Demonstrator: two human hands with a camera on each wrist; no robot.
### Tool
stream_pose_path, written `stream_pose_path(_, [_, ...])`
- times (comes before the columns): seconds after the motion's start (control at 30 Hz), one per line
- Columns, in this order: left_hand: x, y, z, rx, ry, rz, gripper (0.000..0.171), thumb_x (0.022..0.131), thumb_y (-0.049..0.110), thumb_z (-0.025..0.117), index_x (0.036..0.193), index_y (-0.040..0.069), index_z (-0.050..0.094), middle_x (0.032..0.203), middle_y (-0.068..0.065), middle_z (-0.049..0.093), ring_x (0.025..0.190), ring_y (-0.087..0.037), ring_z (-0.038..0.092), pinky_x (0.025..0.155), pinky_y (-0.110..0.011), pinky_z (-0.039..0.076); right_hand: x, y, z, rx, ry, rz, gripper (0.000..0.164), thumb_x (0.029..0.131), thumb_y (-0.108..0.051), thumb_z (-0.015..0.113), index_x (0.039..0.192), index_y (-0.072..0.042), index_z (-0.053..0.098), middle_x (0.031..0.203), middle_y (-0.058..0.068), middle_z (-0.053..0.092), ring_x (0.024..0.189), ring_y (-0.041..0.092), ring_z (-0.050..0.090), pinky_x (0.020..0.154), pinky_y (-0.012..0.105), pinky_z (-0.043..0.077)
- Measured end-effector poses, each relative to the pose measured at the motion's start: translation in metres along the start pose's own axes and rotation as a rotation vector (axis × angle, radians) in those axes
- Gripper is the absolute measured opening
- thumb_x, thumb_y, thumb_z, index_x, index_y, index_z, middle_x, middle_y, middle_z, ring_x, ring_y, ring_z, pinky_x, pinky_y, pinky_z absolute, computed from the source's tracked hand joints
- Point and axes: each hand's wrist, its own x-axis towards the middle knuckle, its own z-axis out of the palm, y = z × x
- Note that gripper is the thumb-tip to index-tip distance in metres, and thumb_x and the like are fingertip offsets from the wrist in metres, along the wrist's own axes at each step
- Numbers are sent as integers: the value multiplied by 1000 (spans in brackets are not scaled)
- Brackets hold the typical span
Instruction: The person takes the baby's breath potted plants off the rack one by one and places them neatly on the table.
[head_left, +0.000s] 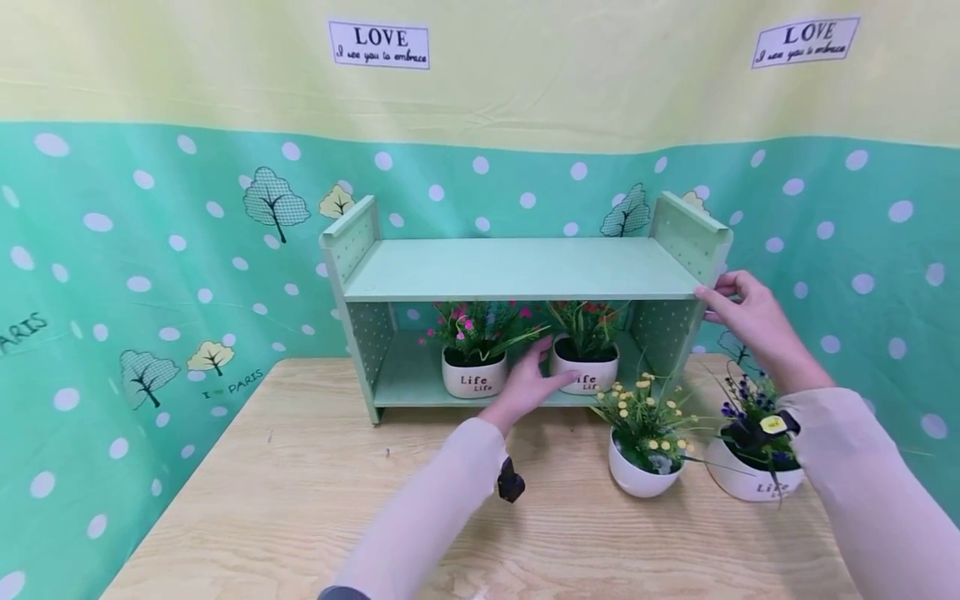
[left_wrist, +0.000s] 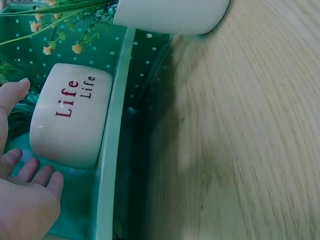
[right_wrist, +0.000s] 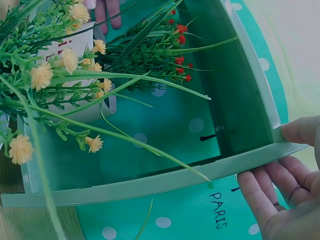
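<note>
A pale green two-tier shelf [head_left: 521,267] stands on the wooden table. On its lower tier sit a white pot with pink flowers [head_left: 474,373] and a white "Life" pot with red flowers [left_wrist: 72,117]. My left hand [head_left: 531,379] is beside the red-flowered pot, its thumb and fingers spread around the near side; in the left wrist view a small gap shows between the fingers and the pot. My right hand [head_left: 750,321] grips the shelf's right side panel [right_wrist: 240,159], thumb at the upper board's front corner and fingers on the panel's outer side.
A white pot with yellow flowers [head_left: 645,471] stands in front of the shelf's right end. Right of it, under my right forearm, is a white pot with purple flowers [head_left: 750,479]. A dotted green curtain [head_left: 480,187] hangs close behind the shelf.
</note>
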Motion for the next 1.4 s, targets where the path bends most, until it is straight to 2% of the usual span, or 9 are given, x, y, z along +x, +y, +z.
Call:
stream_pose_path(0.27, [11, -6, 0, 7, 5, -70, 91, 89, 45, 76, 160, 17, 25, 158, -13, 36, 141, -31, 38, 112, -45, 38, 0, 0, 2, 7, -9, -1, 59, 102, -46, 53, 129, 4, 39, 118, 14, 41, 87, 1, 59, 76, 11, 51])
stream_pose_path(0.43, [22, -10, 0, 79, -45, -106, 97, 86, 52, 76, 161, 23, 21, 161, -10, 30, 143, -31, 36, 113, -45, 37, 0, 0, 0, 14, 5, -6, 54, 102, -44, 54, 127, 2, 42, 117, 13, 42, 87, 1, 60, 76, 10, 51])
stream_pose_path(0.63, [31, -13, 0, 60, -98, -144, 101, 84, 53, 77, 161, 24, 19, 161, -11, 29, 145, -29, 32, 114, -45, 34, -2, 1, 1, 23, 15, -18, 51, 103, -42, 54, 125, 2, 43, 116, 12, 43, 91, 5, 57, 76, 10, 51])
stream_pose_path(0.87, [31, -10, 1, 56, -123, -135, 97, 83, 50, 79, 159, 23, 27, 161, -8, 31, 145, -26, 32, 114, -43, 34, -3, 1, 1, 27, 25, -25, 50, 103, -41, 55, 123, 2, 43, 115, 13, 43, 89, 4, 58, 76, 10, 52])
stream_pose_path(1.07, [30, -9, 2, 134, -107, -107, 96, 84, 51, 78, 159, 21, 26, 160, -9, 33, 144, -26, 35, 114, -41, 34, -2, -1, 2, 12, 36, -21, 55, 102, -43, 54, 125, 4, 42, 115, 12, 43, 87, 1, 58, 77, 11, 52])
stream_pose_path(1.4, [22, -7, 3, 185, -73, -77, 95, 83, 52, 79, 158, 18, 31, 155, -9, 42, 139, -24, 43, 111, -38, 39, -2, -1, 2, -5, 37, -17, 55, 102, -44, 54, 126, 5, 41, 116, 13, 43, 86, 1, 59, 75, 10, 51])
